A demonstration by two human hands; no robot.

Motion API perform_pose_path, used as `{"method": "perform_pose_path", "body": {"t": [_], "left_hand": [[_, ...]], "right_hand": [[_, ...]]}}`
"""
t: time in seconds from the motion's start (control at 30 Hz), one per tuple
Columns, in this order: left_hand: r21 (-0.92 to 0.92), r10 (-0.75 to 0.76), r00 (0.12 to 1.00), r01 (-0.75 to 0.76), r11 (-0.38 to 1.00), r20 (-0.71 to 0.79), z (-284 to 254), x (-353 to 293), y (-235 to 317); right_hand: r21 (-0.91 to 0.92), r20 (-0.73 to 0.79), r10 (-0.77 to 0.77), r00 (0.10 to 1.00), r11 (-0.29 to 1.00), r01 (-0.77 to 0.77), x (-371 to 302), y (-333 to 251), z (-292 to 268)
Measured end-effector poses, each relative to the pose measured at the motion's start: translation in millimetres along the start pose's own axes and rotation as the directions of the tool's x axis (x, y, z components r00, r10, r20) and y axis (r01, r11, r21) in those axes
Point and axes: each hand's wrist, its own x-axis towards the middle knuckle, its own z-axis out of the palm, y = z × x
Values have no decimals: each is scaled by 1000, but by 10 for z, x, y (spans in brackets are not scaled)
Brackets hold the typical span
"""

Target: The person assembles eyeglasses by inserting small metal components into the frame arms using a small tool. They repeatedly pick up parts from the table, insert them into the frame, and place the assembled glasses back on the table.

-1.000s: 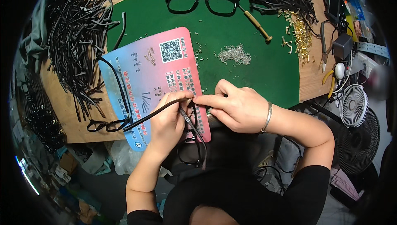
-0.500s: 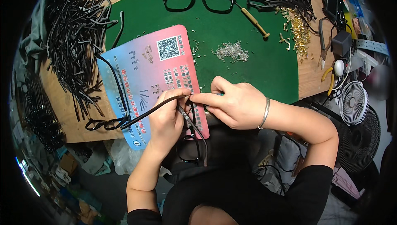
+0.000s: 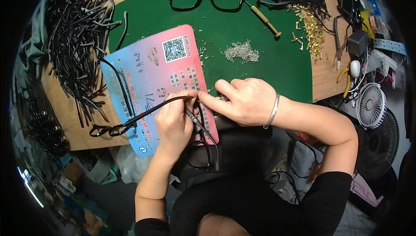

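My left hand [image 3: 175,121] is closed around a black eyeglass frame, whose front hangs below the fingers over my lap. One dark temple arm [image 3: 151,110] stretches left from the fingertips, and another temple arm [image 3: 209,137] slants down beside the frame. My right hand [image 3: 247,101] has its thumb and fingertips at the joint by my left fingertips. Its other fingers are curled, and whatever they hold is hidden. Under the hands lies a blue and pink printed mat [image 3: 143,75] with small screws and hinge pieces. Another black pair of glasses [image 3: 117,129] rests at its left edge.
A glossy black glasses front [image 3: 186,8] and a brass screwdriver [image 3: 265,20] lie on the green mat [image 3: 277,71]. Silver screws [image 3: 242,53] and gold pieces [image 3: 314,32] are heaped nearby. Temple arms pile up left [image 3: 78,40] and at the back right. Pliers and fans stand right.
My right hand has shifted slightly left and up, its fingers more curled against the joint. My left hand keeps its hold on the eyeglass frame. The whole view has moved slightly.
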Motion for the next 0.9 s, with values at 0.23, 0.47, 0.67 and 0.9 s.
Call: {"method": "perform_pose_path", "body": {"t": [0.23,0.47,0.67,0.9], "left_hand": [[70,25,999,-23,997,-25,10,31,19],[83,-10,1000,12,996,-28,22,37,32],[32,-9,976,16,999,-216,-84,232,46],[-130,-33,988,13,991,-150,-198,281,17]], "right_hand": [[65,57,-3,998,998,-1,61,46,-3],[110,35,17,999,994,-21,46,47,24],[199,93,203,975,955,-218,-120,-38,-117],[184,155,299,942,928,-325,-210,-127,-244]]}}
